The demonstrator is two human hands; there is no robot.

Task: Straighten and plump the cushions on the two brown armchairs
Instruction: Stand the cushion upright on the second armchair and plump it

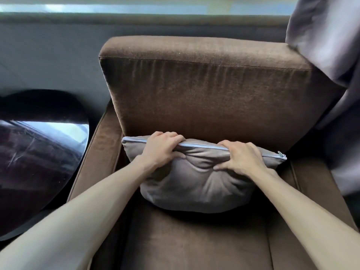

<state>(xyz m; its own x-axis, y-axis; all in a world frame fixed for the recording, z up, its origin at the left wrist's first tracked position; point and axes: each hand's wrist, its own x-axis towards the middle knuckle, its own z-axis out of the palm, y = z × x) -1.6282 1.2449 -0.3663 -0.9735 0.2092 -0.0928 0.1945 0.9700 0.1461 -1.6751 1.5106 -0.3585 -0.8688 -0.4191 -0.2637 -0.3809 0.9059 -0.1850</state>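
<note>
A grey-brown throw cushion stands on the seat of a brown armchair, leaning against the backrest, with its zipper edge on top. My left hand grips the zipper edge left of the middle, fingers curled over the top. My right hand grips the same edge right of the middle, thumb pressed into the front face. The fabric bunches into folds between the two hands. Only this one armchair is in view.
A round glossy dark side table stands close to the chair's left arm. A grey curtain hangs at the right, over the chair's right arm. A low wall and window strip run behind the chair.
</note>
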